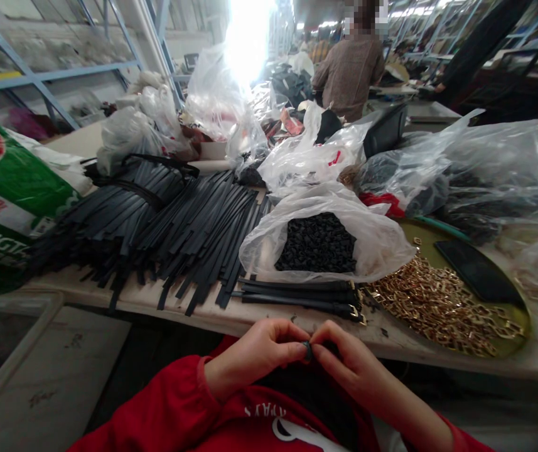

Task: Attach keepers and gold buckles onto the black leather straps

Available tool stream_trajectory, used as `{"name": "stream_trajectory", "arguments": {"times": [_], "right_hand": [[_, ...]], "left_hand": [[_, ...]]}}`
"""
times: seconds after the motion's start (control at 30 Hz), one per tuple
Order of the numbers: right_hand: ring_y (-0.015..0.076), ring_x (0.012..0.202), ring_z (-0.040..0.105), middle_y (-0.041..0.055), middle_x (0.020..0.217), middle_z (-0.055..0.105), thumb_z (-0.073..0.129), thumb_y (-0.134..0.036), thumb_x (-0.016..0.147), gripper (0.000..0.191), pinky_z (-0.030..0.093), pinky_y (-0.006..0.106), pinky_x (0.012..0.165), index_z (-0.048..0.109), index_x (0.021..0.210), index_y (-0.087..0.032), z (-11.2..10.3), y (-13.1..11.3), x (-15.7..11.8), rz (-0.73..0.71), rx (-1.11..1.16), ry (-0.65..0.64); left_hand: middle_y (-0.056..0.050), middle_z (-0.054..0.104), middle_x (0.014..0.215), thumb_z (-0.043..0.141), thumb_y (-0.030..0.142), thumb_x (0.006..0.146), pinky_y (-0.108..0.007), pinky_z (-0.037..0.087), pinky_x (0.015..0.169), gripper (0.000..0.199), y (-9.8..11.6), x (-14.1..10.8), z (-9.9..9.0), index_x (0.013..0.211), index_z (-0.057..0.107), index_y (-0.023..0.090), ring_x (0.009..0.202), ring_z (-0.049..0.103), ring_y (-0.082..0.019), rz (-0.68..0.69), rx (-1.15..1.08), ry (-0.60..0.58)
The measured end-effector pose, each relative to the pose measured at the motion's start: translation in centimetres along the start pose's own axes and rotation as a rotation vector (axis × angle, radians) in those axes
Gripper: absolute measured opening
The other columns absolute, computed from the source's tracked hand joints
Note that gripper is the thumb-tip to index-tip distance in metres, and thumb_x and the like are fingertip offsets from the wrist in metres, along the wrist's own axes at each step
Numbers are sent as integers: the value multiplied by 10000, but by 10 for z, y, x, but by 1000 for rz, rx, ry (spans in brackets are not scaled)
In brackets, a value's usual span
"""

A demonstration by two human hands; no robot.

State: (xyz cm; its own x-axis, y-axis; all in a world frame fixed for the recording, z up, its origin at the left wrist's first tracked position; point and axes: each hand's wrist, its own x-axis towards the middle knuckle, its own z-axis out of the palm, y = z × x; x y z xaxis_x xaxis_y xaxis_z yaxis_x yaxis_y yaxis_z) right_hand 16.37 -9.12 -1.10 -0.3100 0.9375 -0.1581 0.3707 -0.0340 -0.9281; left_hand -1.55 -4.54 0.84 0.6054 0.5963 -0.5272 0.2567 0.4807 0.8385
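Observation:
Close to my body, just off the table's front edge, my left hand (269,348) and my right hand (351,364) meet at the fingertips. Pinched between them is a small dark piece (307,351), mostly covered by the fingers, so its shape is hard to make out. Beyond the hands lie several black belts (297,295) with gold buckles (354,311) at their right ends. Behind these, an open clear plastic bag (259,245) holds a heap of small black pieces (316,245). Loose gold buckles (438,301) fill much of a round olive tray (516,314) on the right.
Many black straps (203,232) are piled on the table (221,317) at left, some bundled, their ends overhanging the front edge. A green printed sack (19,207) stands far left. A dark phone-like slab (478,270) rests in the tray. Plastic bags and a person (351,75) are farther back.

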Motion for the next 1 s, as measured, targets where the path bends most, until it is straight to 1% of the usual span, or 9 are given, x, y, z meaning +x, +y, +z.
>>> {"name": "stream_trajectory", "arguments": {"times": [0.13, 0.3, 0.4, 0.5, 0.57, 0.63, 0.8, 0.87, 1.0], "right_hand": [[130, 644, 499, -1, 703, 574, 437, -331, 841, 158, 386, 244, 585, 511, 776, -208, 3, 4, -3, 43, 57, -10], [135, 660, 528, 4, 731, 605, 414, -344, 852, 162, 393, 248, 598, 496, 805, -212, 6, 8, -8, 42, 29, -42], [151, 721, 571, 21, 802, 640, 384, -332, 864, 165, 410, 256, 629, 484, 939, -224, 8, 11, -12, 26, 9, -3], [169, 749, 602, 39, 842, 657, 390, -306, 860, 208, 419, 271, 645, 477, 1035, -234, 9, 9, -15, 1, -100, 38], [178, 753, 613, 43, 846, 662, 402, -287, 852, 199, 421, 274, 646, 502, 1017, -237, 11, 7, -16, -37, -188, 36], [180, 758, 618, 42, 847, 663, 396, -272, 853, 190, 422, 271, 642, 510, 1002, -238, 13, 4, -17, -76, -228, 32], [150, 701, 604, 15, 761, 643, 336, -243, 877, 181, 425, 249, 631, 473, 995, -238, 17, 7, -19, -116, -121, 25], [143, 689, 595, 6, 743, 631, 332, -249, 881, 177, 425, 244, 632, 463, 1000, -240, 18, 11, -19, -98, -100, 62], [147, 693, 588, 18, 777, 622, 350, -283, 878, 174, 422, 241, 607, 466, 1000, -239, 16, 18, -16, -72, -112, 157]], "left_hand": [[-5, 631, 783, 540, 251, 725, -180, 360, 556, 260, 2, -4, -4, 944, 624, 139, 600, 473, -71, 26, 129, -71], [-17, 634, 772, 561, 294, 718, -175, 349, 540, 259, -1, -2, -1, 904, 617, 122, 614, 485, -84, 30, 141, -43], [-7, 626, 722, 505, 295, 757, -184, 366, 585, 210, 2, -5, 0, 799, 621, 124, 621, 488, -90, 58, 260, -71], [1, 602, 658, 453, 354, 792, -189, 357, 575, 291, 4, -11, -4, 702, 612, 127, 586, 468, -90, 39, 407, -158], [14, 586, 637, 467, 367, 780, -183, 338, 539, 283, 2, -14, -5, 709, 609, 133, 559, 447, -85, 5, 442, -175], [22, 576, 624, 479, 349, 767, -176, 325, 516, 251, -1, -14, -3, 719, 608, 139, 548, 440, -84, -4, 455, -157], [14, 588, 659, 413, 284, 794, -174, 340, 522, 242, 0, -5, 7, 790, 616, 153, 574, 488, -96, 111, 537, -153], [13, 589, 647, 400, 267, 794, -176, 335, 509, 245, 6, -2, 8, 768, 618, 159, 560, 495, -99, 129, 601, -170], [22, 552, 555, 417, 315, 799, -184, 305, 458, 271, 18, 3, 7, 667, 602, 168, 498, 476, -100, 128, 706, -170]]}}
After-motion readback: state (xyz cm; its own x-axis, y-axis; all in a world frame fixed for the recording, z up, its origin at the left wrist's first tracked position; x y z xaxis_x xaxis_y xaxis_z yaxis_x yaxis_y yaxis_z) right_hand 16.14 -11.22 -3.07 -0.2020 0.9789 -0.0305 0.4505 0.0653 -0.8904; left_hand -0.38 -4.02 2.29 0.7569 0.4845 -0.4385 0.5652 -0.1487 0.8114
